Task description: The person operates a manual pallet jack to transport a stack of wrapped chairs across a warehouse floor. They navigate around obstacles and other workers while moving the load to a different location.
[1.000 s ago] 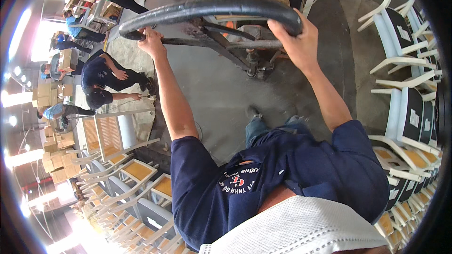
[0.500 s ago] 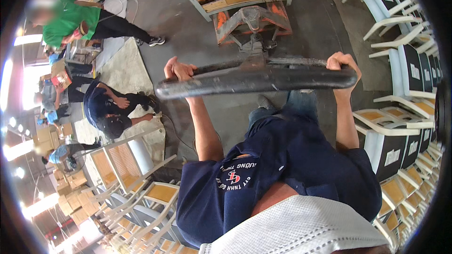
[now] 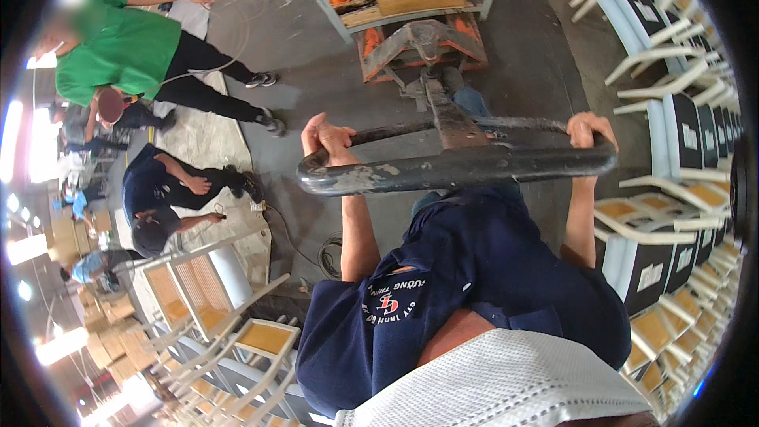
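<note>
Concrete workshop floor (image 3: pixel 545 55) below — both hands, left (image 3: pixel 328 141) and right (image 3: pixel 589 130), grip closed around the pallet-jack handle (image 3: pixel 458 168) (set wide apart for leverage, seemingly).

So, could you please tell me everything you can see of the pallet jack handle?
The handle is a dark, worn metal loop with pale patches where paint is scuffed off. Its thick near bar runs crosswise at chest height; a thinner far bar closes the loop. A dark shaft joins its middle and slopes down to the orange pallet jack. The left hand grips the left end, the right hand the right.
</note>
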